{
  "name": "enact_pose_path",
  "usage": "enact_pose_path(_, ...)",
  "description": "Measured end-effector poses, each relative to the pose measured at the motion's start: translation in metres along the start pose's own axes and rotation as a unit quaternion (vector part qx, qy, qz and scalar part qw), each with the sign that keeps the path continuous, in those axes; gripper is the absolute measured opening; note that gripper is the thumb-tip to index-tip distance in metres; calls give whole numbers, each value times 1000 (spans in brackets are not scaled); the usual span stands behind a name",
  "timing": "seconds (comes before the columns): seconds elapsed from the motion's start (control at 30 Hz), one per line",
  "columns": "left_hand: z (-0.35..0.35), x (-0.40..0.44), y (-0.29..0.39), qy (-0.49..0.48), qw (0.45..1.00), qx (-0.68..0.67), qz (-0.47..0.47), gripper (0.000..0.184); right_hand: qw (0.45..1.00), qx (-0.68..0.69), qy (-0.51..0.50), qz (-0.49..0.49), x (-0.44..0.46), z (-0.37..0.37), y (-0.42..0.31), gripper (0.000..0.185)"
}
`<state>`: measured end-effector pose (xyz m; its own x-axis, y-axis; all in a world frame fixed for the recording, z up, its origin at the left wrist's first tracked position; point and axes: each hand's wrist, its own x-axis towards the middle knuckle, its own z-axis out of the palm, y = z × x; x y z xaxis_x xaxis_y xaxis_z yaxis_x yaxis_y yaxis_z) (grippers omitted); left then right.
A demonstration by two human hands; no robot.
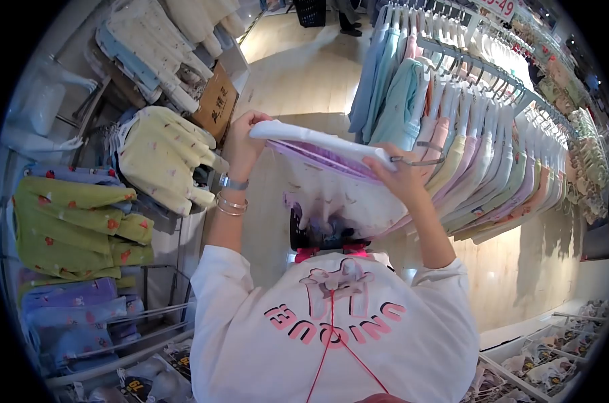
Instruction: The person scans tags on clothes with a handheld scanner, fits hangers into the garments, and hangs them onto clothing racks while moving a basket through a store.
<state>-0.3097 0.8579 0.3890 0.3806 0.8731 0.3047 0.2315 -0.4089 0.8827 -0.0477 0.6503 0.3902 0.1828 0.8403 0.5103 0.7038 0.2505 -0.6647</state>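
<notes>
Out in front of my chest, both hands hold a white hanger (324, 142) tilted down to the right. From it hangs a thin pajama-like top (344, 195), white with a lilac edge, its lower part falling over something dark. My left hand (246, 129) is closed round the hanger's left end. At the other end my right hand (396, 176) grips the hanger and the cloth, with a metal hook (425, 158) sticking out beside it. Part of the fingers is hidden behind hanger and cloth.
On the right a rack (479, 57) bears several pastel garments on hangers. Yellow pajamas (160, 158), green pajamas (69, 225) and purple pajamas (79, 309) hang at left. A cardboard sign (215, 104) stands near them. Bins of packed goods (539, 356) lie lower right. Beyond, a person's leg (348, 17) shows.
</notes>
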Motion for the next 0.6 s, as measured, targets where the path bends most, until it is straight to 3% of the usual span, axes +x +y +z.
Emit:
enact_pose_path(0.13, 9, -12, 8, -40, 994, -41, -92, 8, 999, -53, -6, 5, -3, -15, -12, 33)
enact_pose_path(0.27, 10, -29, 20, -84, 987, -75, -113, 10, 999, 14, -22, 39, -29, 0, 12, 33)
enact_pose_path(0.3, 10, -35, 25, -105, 980, -120, -120, 12, 989, 68, -73, 109, -32, -1, 5, 29)
enact_pose_path(0.4, 28, -51, 35, -127, 935, -233, -235, 19, 990, 114, 6, -85, -43, 38, 24, 22)
enact_pose_path(0.47, 43, -65, 40, -162, 920, -302, -188, 24, 964, 261, 3, 43, -72, 76, 34, 22)
enact_pose_path(0.53, 51, -73, 44, -143, 911, -349, -169, 26, 885, 431, 3, 178, -94, 108, 32, 23)
enact_pose_path(0.6, 57, -74, 46, -74, 907, -374, -177, 26, 870, 419, -14, 260, -118, 122, 48, 22)
